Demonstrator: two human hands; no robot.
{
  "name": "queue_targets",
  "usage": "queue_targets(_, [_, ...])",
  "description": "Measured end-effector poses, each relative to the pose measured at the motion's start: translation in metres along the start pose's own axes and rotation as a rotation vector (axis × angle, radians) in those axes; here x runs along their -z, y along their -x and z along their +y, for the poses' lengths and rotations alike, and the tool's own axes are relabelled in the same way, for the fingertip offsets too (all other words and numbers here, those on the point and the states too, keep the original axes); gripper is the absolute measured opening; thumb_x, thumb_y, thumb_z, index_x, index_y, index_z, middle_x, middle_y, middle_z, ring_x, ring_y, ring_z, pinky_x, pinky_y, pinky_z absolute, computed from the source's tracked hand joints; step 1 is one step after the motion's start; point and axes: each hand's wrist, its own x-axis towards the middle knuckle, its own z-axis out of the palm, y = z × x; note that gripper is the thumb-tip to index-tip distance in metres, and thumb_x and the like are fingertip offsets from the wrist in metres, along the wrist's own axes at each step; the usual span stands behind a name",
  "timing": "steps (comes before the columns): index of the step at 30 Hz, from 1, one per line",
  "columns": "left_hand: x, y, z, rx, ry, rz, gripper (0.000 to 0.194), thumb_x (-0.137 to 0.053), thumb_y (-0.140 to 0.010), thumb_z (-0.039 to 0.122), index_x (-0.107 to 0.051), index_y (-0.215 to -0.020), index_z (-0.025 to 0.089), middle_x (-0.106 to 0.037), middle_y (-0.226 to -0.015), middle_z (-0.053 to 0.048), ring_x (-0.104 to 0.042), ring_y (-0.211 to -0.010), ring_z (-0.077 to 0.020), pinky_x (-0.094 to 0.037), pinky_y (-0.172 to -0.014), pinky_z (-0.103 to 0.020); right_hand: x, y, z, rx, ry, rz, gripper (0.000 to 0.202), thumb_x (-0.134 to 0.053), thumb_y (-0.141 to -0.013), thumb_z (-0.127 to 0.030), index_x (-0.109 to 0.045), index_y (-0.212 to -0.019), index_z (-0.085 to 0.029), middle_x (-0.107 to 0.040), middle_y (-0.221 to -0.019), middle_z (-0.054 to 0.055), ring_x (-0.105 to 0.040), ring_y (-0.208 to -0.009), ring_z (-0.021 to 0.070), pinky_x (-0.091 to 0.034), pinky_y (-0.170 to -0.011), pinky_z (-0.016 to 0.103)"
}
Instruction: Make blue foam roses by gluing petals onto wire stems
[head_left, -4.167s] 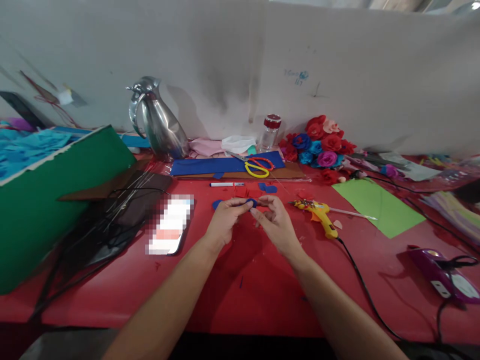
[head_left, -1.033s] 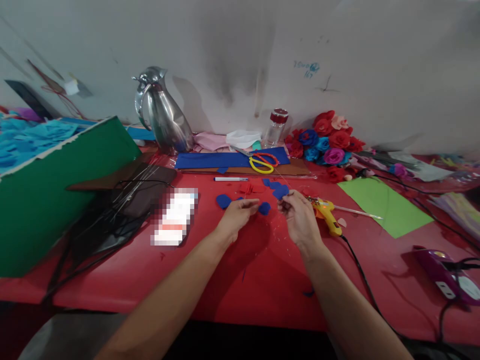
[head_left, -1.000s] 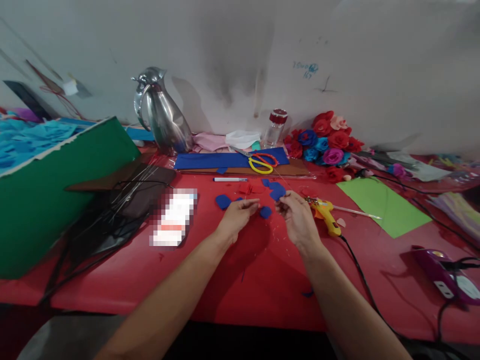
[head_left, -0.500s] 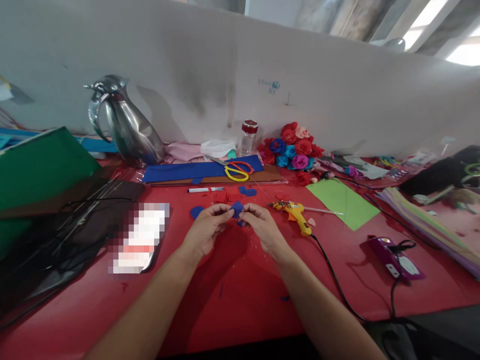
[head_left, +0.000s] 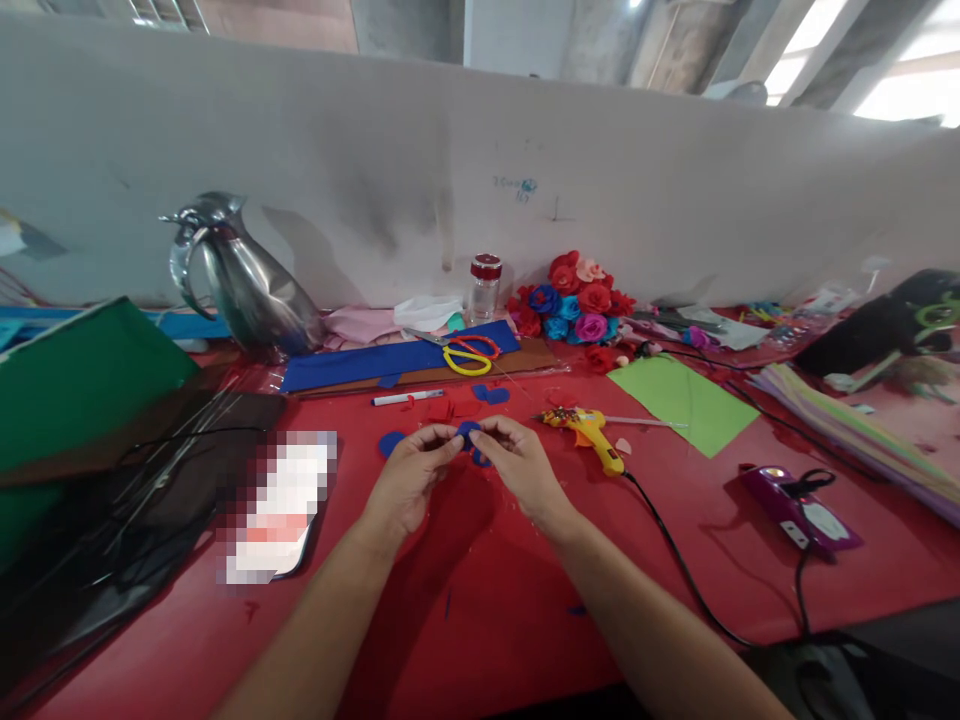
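Between my fingertips, over the middle of the red table, is a small blue piece [head_left: 469, 431]. My left hand [head_left: 421, 462] pinches its left side with thumb and fingers. On its right side my right hand [head_left: 517, 462] pinches the same piece. Another blue piece [head_left: 391, 444] lies just left of my left hand. Behind my hands are blue scraps [head_left: 491, 395], red scraps [head_left: 452, 409] and a white marker [head_left: 408, 398]. A yellow glue gun [head_left: 598, 436] lies to the right of my right hand.
Scissors [head_left: 469, 358] rest on blue sheets [head_left: 360, 366] at the back. A steel jug [head_left: 255, 285], a jar [head_left: 485, 290] and paper flowers [head_left: 574, 300] stand near the wall. A phone [head_left: 281, 510] lies left; a green sheet [head_left: 686, 403] and purple power box [head_left: 799, 515] lie right.
The view has tilted up slightly, so the table items sit lower in the picture. The blue piece between my fingers now looks narrower; both hands keep their pinch.
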Motion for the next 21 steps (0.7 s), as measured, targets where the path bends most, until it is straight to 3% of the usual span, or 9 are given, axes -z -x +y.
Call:
queue_targets(3, [-0.004,0.003,0.001,-0.055,-0.05,0.004,0.03,-0.082,-0.05,0.026,-0.07,-0.076,0.018,-0.066,-0.076,-0.001,-0.055,-0.064,-0.0099,-0.039,-0.057,-0.021,0.001,-0.002,0.003,-0.006,0.024,-0.01,0.017,-0.062,-0.07,-0.037,-0.062,-0.07,-0.019,-0.059,-0.066,-0.002,-0.05,-0.06,0.0119,-0.04,-0.059,0.025])
queue_targets(7, [-0.005,0.004,0.001,-0.129,-0.112,0.03,0.024,-0.08,-0.055,0.028,-0.072,-0.075,0.016,-0.068,-0.077,-0.003,-0.057,-0.071,-0.0136,-0.043,-0.063,-0.023,0.001,0.0,0.003,0.027,0.093,-0.03,0.015,-0.061,-0.069,-0.034,-0.062,-0.068,-0.019,-0.059,-0.064,-0.002,-0.05,-0.059,0.0118,-0.039,-0.058,0.025])
queue_targets(10, [-0.002,0.001,0.001,-0.13,-0.057,0.045,0.024,-0.081,-0.053,0.029,-0.069,-0.07,0.016,-0.063,-0.068,0.0,-0.051,-0.058,-0.0091,-0.038,-0.054,-0.021,0.0,0.001,0.004,0.053,0.114,-0.045,0.014,-0.062,-0.069,-0.034,-0.061,-0.069,-0.019,-0.059,-0.065,-0.002,-0.051,-0.06,0.0121,-0.04,-0.059,0.025])
queue_targets(15, [0.004,-0.006,0.001,-0.01,0.1,-0.004,0.031,-0.085,-0.048,0.029,-0.064,-0.067,0.017,-0.042,-0.046,0.01,-0.024,-0.038,-0.0016,-0.022,-0.04,-0.018,-0.002,0.0,0.007,0.062,0.121,-0.048,0.014,-0.061,-0.07,-0.033,-0.059,-0.07,-0.019,-0.059,-0.067,-0.002,-0.053,-0.062,0.0125,-0.041,-0.061,0.025])
queue_targets(18, [0.004,-0.006,0.0,0.006,0.105,-0.011,0.033,-0.086,-0.047,0.03,-0.064,-0.067,0.017,-0.041,-0.045,0.01,-0.024,-0.038,-0.0019,-0.022,-0.04,-0.018,-0.002,0.0,0.008,0.066,0.106,-0.017,0.013,-0.059,-0.071,-0.033,-0.057,-0.07,-0.02,-0.057,-0.065,-0.003,-0.051,-0.06,0.0116,-0.04,-0.058,0.024])
queue_targets(21, [0.002,-0.004,0.002,-0.03,0.044,0.019,0.034,-0.086,-0.046,0.027,-0.067,-0.072,0.016,-0.053,-0.056,0.007,-0.031,-0.041,-0.0018,-0.024,-0.041,-0.017,0.0,-0.001,0.008,0.059,0.093,0.004,0.012,-0.058,-0.071,-0.032,-0.057,-0.072,-0.02,-0.056,-0.064,-0.004,-0.05,-0.058,0.0106,-0.04,-0.057,0.024])
